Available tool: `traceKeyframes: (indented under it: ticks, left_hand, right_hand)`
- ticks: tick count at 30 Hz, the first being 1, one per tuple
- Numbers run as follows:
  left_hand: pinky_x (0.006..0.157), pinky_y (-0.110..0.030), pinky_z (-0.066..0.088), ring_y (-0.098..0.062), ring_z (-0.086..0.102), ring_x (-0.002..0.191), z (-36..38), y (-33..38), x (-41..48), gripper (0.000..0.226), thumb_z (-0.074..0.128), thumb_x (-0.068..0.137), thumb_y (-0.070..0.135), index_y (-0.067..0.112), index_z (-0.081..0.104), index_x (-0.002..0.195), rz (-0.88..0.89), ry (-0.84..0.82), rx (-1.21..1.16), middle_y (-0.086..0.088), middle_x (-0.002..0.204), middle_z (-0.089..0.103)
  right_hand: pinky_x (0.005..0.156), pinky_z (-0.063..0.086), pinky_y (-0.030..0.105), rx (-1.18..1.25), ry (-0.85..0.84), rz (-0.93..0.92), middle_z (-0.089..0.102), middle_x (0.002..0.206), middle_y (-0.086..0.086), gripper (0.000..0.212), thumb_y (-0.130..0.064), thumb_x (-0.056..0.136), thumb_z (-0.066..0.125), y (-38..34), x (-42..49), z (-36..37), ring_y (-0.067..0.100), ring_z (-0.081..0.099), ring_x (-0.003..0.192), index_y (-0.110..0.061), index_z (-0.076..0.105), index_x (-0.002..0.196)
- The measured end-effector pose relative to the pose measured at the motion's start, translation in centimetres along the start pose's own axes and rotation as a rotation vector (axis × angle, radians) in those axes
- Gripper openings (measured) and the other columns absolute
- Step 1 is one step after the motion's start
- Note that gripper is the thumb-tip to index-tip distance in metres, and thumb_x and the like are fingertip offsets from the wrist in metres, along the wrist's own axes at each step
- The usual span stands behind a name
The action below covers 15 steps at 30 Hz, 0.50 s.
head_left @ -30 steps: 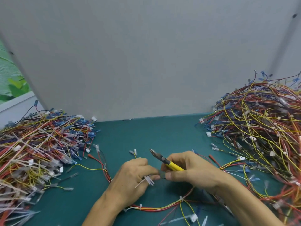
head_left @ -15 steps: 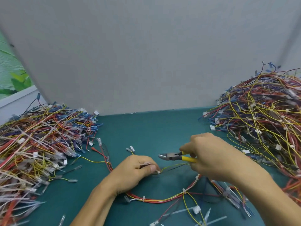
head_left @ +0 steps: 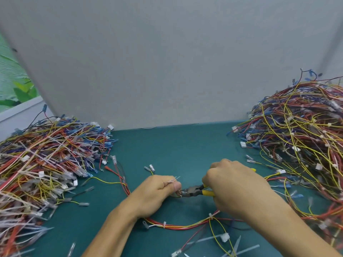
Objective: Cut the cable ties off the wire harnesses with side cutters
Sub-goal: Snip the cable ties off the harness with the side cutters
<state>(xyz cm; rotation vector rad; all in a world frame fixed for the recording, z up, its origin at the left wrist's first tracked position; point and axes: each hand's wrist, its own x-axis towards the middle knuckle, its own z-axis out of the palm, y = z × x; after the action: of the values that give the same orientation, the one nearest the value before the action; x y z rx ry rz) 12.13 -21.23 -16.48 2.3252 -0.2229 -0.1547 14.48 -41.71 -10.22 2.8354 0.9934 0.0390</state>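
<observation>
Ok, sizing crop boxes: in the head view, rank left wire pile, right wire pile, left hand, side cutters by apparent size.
Largest: left wire pile and right wire pile, alike, both cropped, so unranked.
Then the left hand.
Smallest: the side cutters, partly hidden by the right hand.

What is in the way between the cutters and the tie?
Nothing that I can see. The right hand holds the cutters, and their tips sit right by the thumb of the left hand, which pinches the tie. Only those fingers are close to the blades.
</observation>
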Motion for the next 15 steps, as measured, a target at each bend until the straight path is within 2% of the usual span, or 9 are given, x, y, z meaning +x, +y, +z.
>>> traceKeyframes:
  ticks: [2,6,10,13,15]
  left_hand:
    - [0.074,-0.03,0.041,-0.006,0.047,0.07,0.03,0.11,-0.01,0.032,0.046,0.1,0.031,0.018,0.062,0.075,-0.009,0.007,0.008,0.002,0.073,0.054]
    - [0.081,-0.032,0.043,-0.008,0.054,0.076,0.03,0.24,-0.04,0.031,0.047,0.1,0.031,0.029,0.063,0.073,-0.014,0.032,0.026,-0.008,0.082,0.065]
    - [0.08,-0.032,0.043,-0.009,0.053,0.074,-0.01,0.2,-0.11,0.034,0.048,0.099,0.033,0.033,0.062,0.068,-0.011,0.039,0.024,-0.01,0.082,0.065]
    - [0.081,-0.036,0.044,-0.024,0.056,0.079,0.03,0.04,-0.06,0.034,0.047,0.098,0.037,0.033,0.063,0.069,-0.004,0.037,0.012,-0.017,0.084,0.064]
    - [0.08,-0.037,0.044,-0.024,0.055,0.077,0.06,-0.02,-0.03,0.034,0.044,0.094,0.045,0.032,0.063,0.069,-0.003,0.034,0.005,-0.019,0.084,0.062]
  right_hand:
    - [0.053,0.021,0.029,0.013,-0.016,0.008,0.054,0.099,0.006,0.009,-0.011,0.083,0.05,-0.18,-0.04,-0.03,0.029,0.041,0.079,-0.02,0.051,0.084]
    - [0.046,0.017,0.026,0.033,-0.006,0.043,0.039,0.084,0.004,0.026,-0.008,0.081,0.05,-0.22,-0.03,0.32,0.028,0.037,0.074,-0.017,0.03,0.067]
    - [0.046,0.019,0.026,0.043,0.008,0.052,0.039,0.083,0.005,0.024,-0.009,0.08,0.05,-0.12,-0.03,0.48,0.029,0.038,0.073,-0.018,0.03,0.069]
    - [0.049,0.022,0.026,0.058,0.016,0.048,0.037,0.081,0.004,0.025,-0.01,0.08,0.05,-0.05,0.01,0.6,0.029,0.039,0.074,-0.016,0.03,0.068]
    - [0.048,0.021,0.027,0.068,0.017,0.041,0.035,0.079,0.003,0.031,-0.011,0.081,0.05,-0.13,0.04,0.7,0.029,0.038,0.074,-0.018,0.026,0.064]
